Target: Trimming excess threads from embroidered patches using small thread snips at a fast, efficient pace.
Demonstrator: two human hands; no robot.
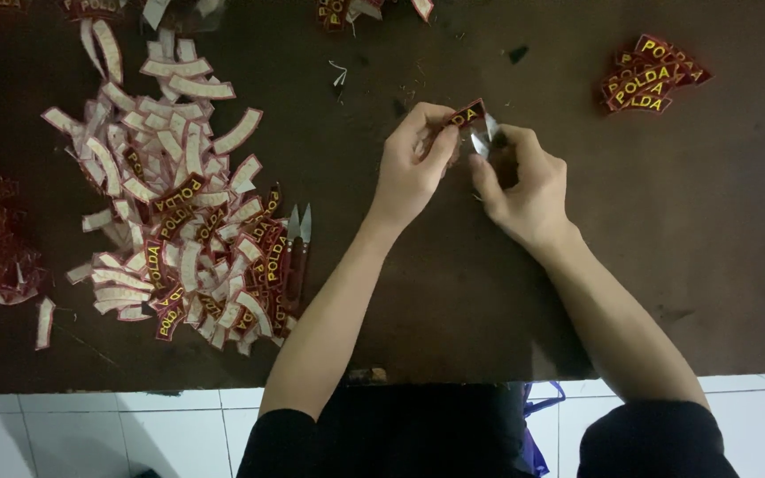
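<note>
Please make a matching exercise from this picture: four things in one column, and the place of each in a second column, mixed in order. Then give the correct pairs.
Things
1. thread snips
2. small stack of patches
3. big pile of patches
4. single curved patch

Places
a. far right part of the table
b. pinched between left hand and right hand
c. spread over the left part of the table
d. lying at the right edge of the big pile

Pairs: 1-d, 2-a, 3-c, 4-b
</note>
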